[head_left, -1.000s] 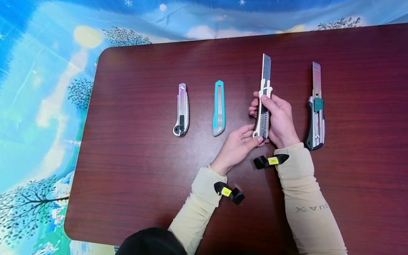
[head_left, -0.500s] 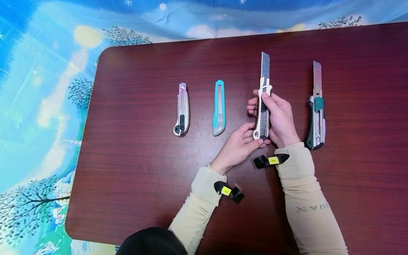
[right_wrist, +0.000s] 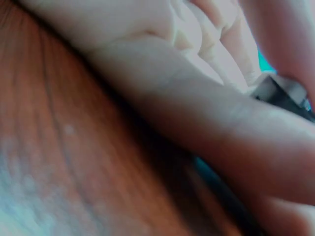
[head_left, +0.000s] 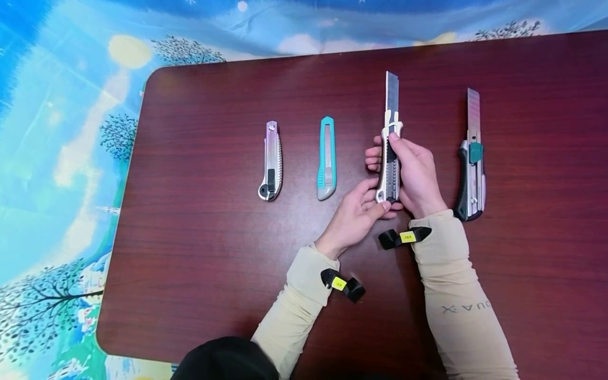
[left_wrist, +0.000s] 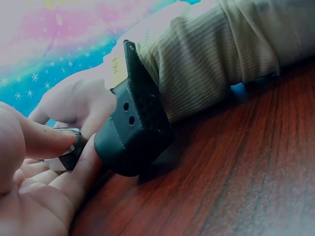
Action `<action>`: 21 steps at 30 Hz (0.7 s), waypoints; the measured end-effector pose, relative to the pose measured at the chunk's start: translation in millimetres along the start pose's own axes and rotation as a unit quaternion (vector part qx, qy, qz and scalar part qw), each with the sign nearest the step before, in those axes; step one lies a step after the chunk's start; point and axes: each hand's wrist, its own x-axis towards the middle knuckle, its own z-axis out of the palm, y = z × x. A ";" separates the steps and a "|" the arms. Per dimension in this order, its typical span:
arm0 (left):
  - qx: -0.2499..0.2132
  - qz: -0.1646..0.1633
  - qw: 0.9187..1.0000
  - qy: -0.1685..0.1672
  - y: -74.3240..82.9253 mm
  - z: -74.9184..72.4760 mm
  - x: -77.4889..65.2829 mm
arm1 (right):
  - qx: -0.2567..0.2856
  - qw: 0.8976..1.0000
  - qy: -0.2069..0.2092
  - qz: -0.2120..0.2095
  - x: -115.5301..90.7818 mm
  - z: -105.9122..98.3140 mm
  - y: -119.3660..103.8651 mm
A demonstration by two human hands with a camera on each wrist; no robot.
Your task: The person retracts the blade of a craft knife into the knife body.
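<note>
Both hands hold a white and black utility knife (head_left: 391, 158), its wide blade (head_left: 392, 92) extended and pointing away toward the far edge. My right hand (head_left: 418, 171) grips the handle from the right, thumb on the black slider and fingertips showing past the left side. At the butt end, my left hand (head_left: 351, 214) pinches the handle between thumb and fingers. The left wrist view shows the dark end of the knife (left_wrist: 71, 155) between left thumb and fingers. In the right wrist view most of the knife is hidden by fingers.
Left of the hands lie a teal utility knife (head_left: 326, 158) and a silver-purple utility knife (head_left: 271, 161). Right of them lies a black and green utility knife (head_left: 471, 158) with its blade out. Everything rests on a dark red wooden table (head_left: 190, 237), with a printed cloth (head_left: 266, 31) beyond.
The held utility knife has shifted slightly toward the far edge and left in the view, both hands keeping hold. Its blade stays out at about the same length. The other knives lie as before.
</note>
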 end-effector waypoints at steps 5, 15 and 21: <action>-0.008 -0.009 1.000 0.019 3.3 0.6 -0.5 | -0.019 1.000 0.002 -0.005 0.8 0.3 1.8; 0.006 -0.016 0.999 0.033 22.5 9.1 -7.9 | -0.030 0.999 0.030 -0.015 0.5 1.1 1.2; 0.007 -0.014 0.999 0.032 10.8 5.2 -2.8 | -0.032 0.999 0.029 -0.023 0.9 0.9 1.9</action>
